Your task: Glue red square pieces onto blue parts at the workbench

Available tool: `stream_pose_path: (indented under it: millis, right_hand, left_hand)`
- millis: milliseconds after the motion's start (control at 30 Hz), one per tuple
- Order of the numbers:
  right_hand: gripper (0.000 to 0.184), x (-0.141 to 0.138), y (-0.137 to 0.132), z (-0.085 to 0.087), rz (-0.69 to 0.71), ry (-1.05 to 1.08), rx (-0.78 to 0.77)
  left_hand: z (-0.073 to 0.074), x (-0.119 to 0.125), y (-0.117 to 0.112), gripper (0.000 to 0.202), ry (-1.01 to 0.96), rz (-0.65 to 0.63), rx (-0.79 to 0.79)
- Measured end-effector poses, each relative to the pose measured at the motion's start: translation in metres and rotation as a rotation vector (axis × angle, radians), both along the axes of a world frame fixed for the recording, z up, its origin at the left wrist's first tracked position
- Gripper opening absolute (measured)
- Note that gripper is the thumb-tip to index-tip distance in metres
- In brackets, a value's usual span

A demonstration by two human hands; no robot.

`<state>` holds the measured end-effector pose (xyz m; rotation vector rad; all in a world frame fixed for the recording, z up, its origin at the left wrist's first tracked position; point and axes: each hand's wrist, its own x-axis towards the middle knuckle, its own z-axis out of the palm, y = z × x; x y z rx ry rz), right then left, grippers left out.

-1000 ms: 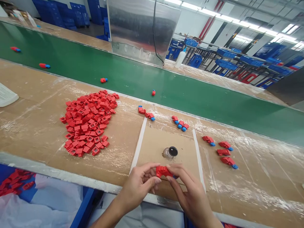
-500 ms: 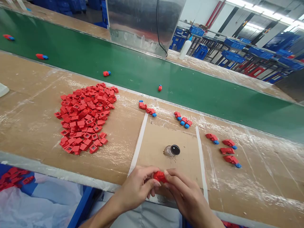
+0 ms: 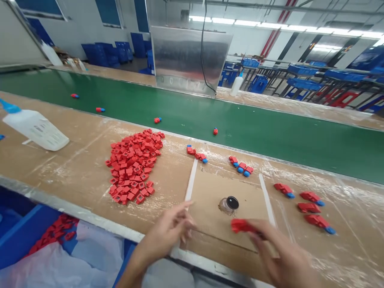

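Note:
My right hand [image 3: 279, 248], smeared by motion, pinches a red plastic piece [image 3: 239, 225] over the front of the cardboard mat [image 3: 207, 188]. My left hand [image 3: 169, 232] is at the mat's front left corner, its fingers loosely curled and apart, with nothing visible in them. On the mat, beyond the red piece, sits a small round pot with a black top [image 3: 232, 203]. Several red pieces with blue ends [image 3: 319, 221] lie to the right of the mat. More red-and-blue pieces [image 3: 241, 167] rest along its far edge.
A heap of red plastic parts [image 3: 132, 168] lies left of the mat. A white squeeze bottle [image 3: 37, 128] lies farther left. Behind the bench runs a green conveyor belt [image 3: 180, 116] carrying a few red-and-blue pieces. Below the bench edge is a blue bin [image 3: 24, 228] with red parts.
My hands have parted. The right hand has carried the red piece away to the right, while the left has let go of it. The camera view has tilted up and turned left.

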<state>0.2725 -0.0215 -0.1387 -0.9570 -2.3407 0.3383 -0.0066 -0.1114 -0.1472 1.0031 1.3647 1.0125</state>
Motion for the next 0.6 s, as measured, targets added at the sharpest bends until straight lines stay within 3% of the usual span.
stream_pose_path:
  millis: [100, 133, 233, 333, 400, 467, 600]
  right_hand:
    - [0.038, 0.060, 0.040, -0.013, -0.390, -0.092, 0.001]
    - [0.042, 0.080, 0.054, -0.020, -0.506, -0.120, -0.022]
    - [0.045, 0.126, 0.092, -0.044, -0.608, -0.242, -0.056]
    - [0.039, 0.143, 0.114, -0.057, -0.550, -0.263, 0.098]
    - [0.037, 0.135, 0.125, -0.052, -0.534, -0.283, 0.221]
    - [0.036, 0.110, 0.141, -0.037, -0.513, -0.294, 0.266]
    - [0.036, 0.022, 0.208, -0.005, -0.321, -0.248, 0.070]
  left_hand:
    - [0.009, -0.055, -0.014, 0.036, 0.604, 0.371, 0.111]
    - [0.010, -0.070, -0.017, 0.031, 0.796, 0.414, 0.143]
    - [0.008, -0.094, -0.014, 0.024, 1.177, 0.330, 0.224]
    - [0.003, -0.094, -0.002, 0.021, 1.378, 0.191, 0.229]
    - [0.000, -0.093, 0.007, 0.019, 1.486, 0.155, 0.221]
    - [-0.005, -0.095, 0.012, 0.020, 1.555, 0.145, 0.220]
    - [-0.019, -0.105, 0.013, 0.017, 1.508, 0.176, 0.334]
